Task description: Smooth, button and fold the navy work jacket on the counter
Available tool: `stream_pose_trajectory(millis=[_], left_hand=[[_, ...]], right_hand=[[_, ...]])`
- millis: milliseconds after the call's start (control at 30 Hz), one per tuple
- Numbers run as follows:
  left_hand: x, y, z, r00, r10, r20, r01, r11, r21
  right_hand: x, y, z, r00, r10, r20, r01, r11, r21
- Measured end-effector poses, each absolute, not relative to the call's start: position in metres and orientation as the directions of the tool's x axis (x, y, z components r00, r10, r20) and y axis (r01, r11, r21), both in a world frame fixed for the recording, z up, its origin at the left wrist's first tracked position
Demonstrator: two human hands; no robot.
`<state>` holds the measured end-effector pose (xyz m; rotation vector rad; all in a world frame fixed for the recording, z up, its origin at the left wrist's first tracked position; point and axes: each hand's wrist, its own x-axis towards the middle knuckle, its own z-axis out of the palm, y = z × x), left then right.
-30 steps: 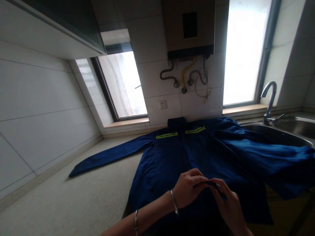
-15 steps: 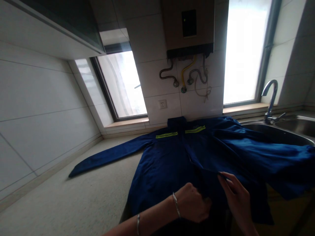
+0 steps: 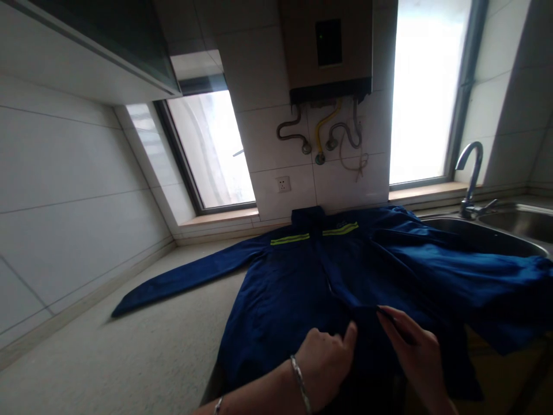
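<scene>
A dark blue work jacket (image 3: 285,288) lies front up over the counter, with yellow-green stripes across its chest. One sleeve stretches left, while the other spreads right over the sink edge. My right hand (image 3: 417,351) pinches the front edge of the jacket between thumb and fingers, lifting it a little. Close to its left, my left hand (image 3: 326,360) is closed at the lower front opening, its index finger pointing up along the fabric. The cloth in its curled fingers is mostly hidden. Silvery bracelets (image 3: 300,380) circle my left wrist and forearm.
A stone-like countertop (image 3: 142,357) runs along the left wall. To the right is a steel sink (image 3: 518,222) with a curved faucet (image 3: 473,173). A water heater (image 3: 328,52) with pipes hangs above, over a wall socket (image 3: 283,184). A cabinet (image 3: 108,46) overhangs the upper left.
My left hand has risen slightly and shifted left, its index finger now extended from the fist. My right hand keeps its pinch on the jacket edge. The view has shifted slightly.
</scene>
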<state>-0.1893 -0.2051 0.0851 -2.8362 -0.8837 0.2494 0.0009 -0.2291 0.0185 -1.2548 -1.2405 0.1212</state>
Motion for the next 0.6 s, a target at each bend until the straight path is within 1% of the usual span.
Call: stream_pose_trajectory(millis=[67,100,167,233,267,300,333,367,400,433,533,600], left_hand=[[-0.196,-0.201,0.108,0.749,0.660,-0.060,0.641,-0.745,-0.186],[-0.199,-0.197,0.118,0.726,0.687,-0.024,0.678,-0.721,-0.146],[-0.205,-0.187,0.132,0.723,0.686,0.083,0.687,-0.727,0.014],[-0.210,-0.174,0.138,0.769,0.610,0.191,0.573,-0.791,0.216],[-0.212,-0.168,0.139,0.796,0.560,0.228,0.492,-0.819,0.294],[-0.212,-0.162,0.138,0.819,0.514,0.255,0.417,-0.839,0.350],[-0.212,-0.158,0.136,0.836,0.477,0.272,0.362,-0.852,0.379],[-0.212,-0.155,0.133,0.848,0.448,0.283,0.330,-0.865,0.378],[-0.212,-0.154,0.131,0.858,0.424,0.290,0.319,-0.882,0.347],[-0.211,-0.154,0.128,0.864,0.406,0.299,0.325,-0.901,0.288],[-0.208,-0.159,0.123,0.880,0.368,0.301,0.373,-0.927,0.043],[-0.207,-0.164,0.123,0.885,0.363,0.292,0.399,-0.914,-0.076]], right_hand=[[0.000,-0.231,0.025,0.312,0.670,0.673,0.565,0.439,-0.699],[-0.001,-0.232,0.029,0.268,0.665,0.697,0.584,0.463,-0.666],[-0.004,-0.233,0.036,0.185,0.632,0.752,0.624,0.516,-0.587],[-0.007,-0.233,0.041,0.122,0.588,0.799,0.647,0.563,-0.514],[-0.008,-0.233,0.043,0.104,0.571,0.814,0.651,0.580,-0.490],[-0.010,-0.233,0.044,0.092,0.559,0.824,0.650,0.593,-0.475],[-0.011,-0.233,0.044,0.086,0.549,0.831,0.646,0.604,-0.467],[-0.012,-0.232,0.043,0.086,0.539,0.838,0.643,0.613,-0.460],[-0.013,-0.232,0.042,0.084,0.530,0.844,0.641,0.620,-0.453],[-0.014,-0.232,0.041,0.077,0.524,0.848,0.641,0.625,-0.445],[-0.015,-0.231,0.037,0.057,0.512,0.857,0.647,0.635,-0.422],[-0.015,-0.231,0.036,0.033,0.504,0.863,0.656,0.641,-0.399]])
